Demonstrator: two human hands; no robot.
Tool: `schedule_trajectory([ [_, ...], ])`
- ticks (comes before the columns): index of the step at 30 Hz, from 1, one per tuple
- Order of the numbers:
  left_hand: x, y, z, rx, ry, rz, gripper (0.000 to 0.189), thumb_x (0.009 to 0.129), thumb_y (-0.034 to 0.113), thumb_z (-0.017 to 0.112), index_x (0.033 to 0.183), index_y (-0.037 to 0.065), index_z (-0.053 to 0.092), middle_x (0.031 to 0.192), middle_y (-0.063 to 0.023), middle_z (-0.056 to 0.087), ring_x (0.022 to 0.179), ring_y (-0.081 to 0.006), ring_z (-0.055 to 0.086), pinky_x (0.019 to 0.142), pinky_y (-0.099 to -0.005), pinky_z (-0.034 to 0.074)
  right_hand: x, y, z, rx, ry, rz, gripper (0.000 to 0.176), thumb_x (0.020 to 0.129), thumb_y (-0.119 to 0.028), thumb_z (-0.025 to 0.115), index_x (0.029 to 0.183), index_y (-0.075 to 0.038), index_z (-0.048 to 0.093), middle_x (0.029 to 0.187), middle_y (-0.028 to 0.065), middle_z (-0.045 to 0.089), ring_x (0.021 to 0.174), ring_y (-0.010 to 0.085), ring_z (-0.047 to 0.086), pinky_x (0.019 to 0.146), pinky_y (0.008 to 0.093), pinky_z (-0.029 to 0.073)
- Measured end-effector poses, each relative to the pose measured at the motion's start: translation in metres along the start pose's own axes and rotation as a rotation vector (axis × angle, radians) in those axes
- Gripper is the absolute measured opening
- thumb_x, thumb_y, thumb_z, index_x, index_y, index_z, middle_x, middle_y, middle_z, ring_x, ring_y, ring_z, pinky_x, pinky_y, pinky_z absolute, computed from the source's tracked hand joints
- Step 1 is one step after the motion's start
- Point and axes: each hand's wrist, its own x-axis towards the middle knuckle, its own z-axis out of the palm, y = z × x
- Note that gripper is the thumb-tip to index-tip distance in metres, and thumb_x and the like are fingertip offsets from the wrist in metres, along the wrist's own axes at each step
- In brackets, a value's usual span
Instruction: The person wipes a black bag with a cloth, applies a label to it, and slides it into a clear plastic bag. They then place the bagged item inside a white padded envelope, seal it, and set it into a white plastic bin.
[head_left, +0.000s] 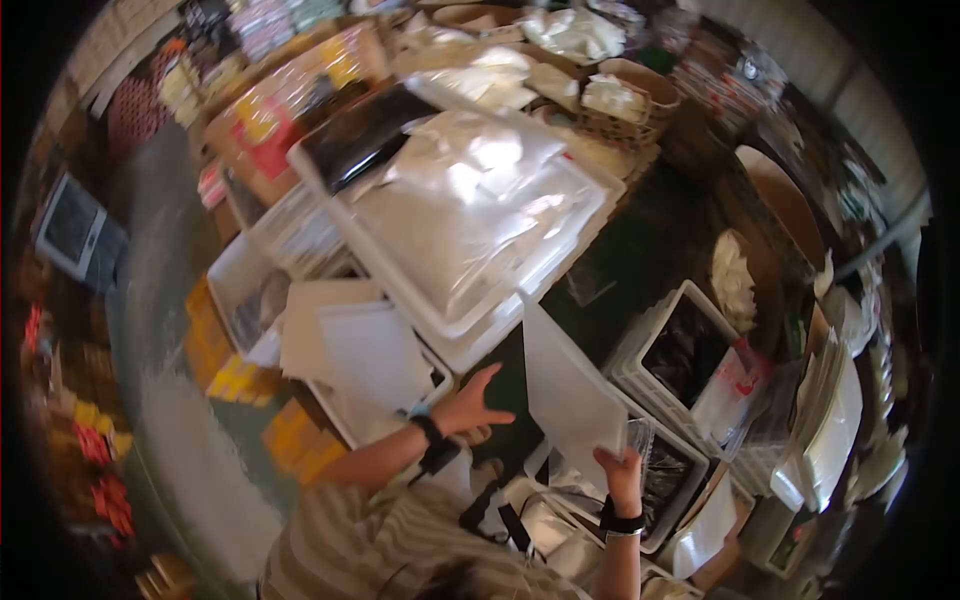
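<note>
My right hand [620,475] grips the lower edge of a flat white board [570,380], which is tilted up on edge above the crates at my right. My left hand [470,405] is stretched out with its fingers apart, holding nothing. It is beside a white tray [440,375] topped with pale sheets [365,345]. Ahead of both hands lies a large white tray [400,290] with shiny clear plastic bags [470,190] and a black package [365,135] in it. Under the board, a white crate [690,470] holds dark plastic-wrapped contents.
Another white crate [640,365] with dark contents stands at the right, near a stack of white sheets [835,410]. Yellow boxes [230,375] sit on the floor at left. A cardboard box [255,150] and a basket [630,110] are farther back. A grey screen-like device [80,230] stands far left.
</note>
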Motion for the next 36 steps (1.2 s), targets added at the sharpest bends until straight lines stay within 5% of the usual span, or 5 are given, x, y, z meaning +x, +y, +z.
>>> schedule_trajectory([
  [8, -0.047, 0.025, -0.025, -0.445, 0.143, -0.244, 0.096, 0.073, 0.017, 0.078, 0.144, 0.005, 0.015, 0.138, -0.0151, 0.037, 0.129, -0.0255, 0.035, 0.102, -0.0371, 0.036, -0.033, -0.054, 0.014, 0.123, -0.217, 0.028, 0.025, 0.068, 0.001, 0.065, 0.092, -0.003, 0.065, 0.084, 0.0027, 0.065, 0.08, 0.0148, 0.06, 0.073, 0.0276, 0.046],
  [14, -0.114, -0.003, -0.091, -0.554, 0.016, -0.18, 0.024, 0.08, 0.005, 0.068, 0.102, -0.001, 0.062, 0.101, -0.0086, 0.064, 0.096, -0.015, 0.06, 0.087, -0.0281, 0.046, 0.003, -0.008, 0.038, 0.098, -0.47, -0.144, 0.02, 0.081, -0.011, 0.062, 0.097, 0.0, 0.063, 0.095, 0.0059, 0.063, 0.089, 0.0169, 0.058, 0.079, 0.0315, 0.046],
  [28, -0.2, 0.045, -0.172, -0.462, 0.604, 0.069, 0.115, 0.059, 0.009, 0.082, 0.147, 0.02, 0.01, 0.15, -0.0091, 0.02, 0.129, -0.0244, 0.034, 0.102, -0.0401, 0.034, -0.005, -0.146, 0.246, -0.339, -1.787, -0.316, 0.017, 0.072, -0.002, 0.056, 0.087, -0.001, 0.064, 0.084, 0.0174, 0.064, 0.078, 0.0282, 0.061, 0.072, 0.0322, 0.047],
  [31, -0.232, 0.071, -0.207, 0.295, 0.565, 0.112, 0.069, 0.065, 0.007, 0.079, 0.127, 0.013, 0.05, 0.135, -0.0104, 0.046, 0.123, -0.0216, 0.043, 0.104, -0.0399, 0.033, 0.001, -0.158, 0.259, -0.399, -1.6, -0.528, 0.018, 0.068, 0.0, 0.051, 0.08, 0.0, 0.064, 0.075, 0.0179, 0.062, 0.072, 0.0301, 0.061, 0.067, 0.033, 0.047],
  [36, -0.261, 0.026, -0.241, 0.168, 0.677, -0.196, 0.034, 0.072, 0.005, 0.072, 0.104, 0.006, 0.062, 0.102, -0.0116, 0.065, 0.095, -0.023, 0.061, 0.084, -0.0358, 0.045, 0.075, -0.108, 0.281, -0.347, -0.878, -0.63, 0.03, 0.078, -0.013, 0.061, 0.105, 0.0, 0.058, 0.094, 0.019, 0.063, 0.086, 0.0348, 0.061, 0.077, 0.039, 0.047],
])
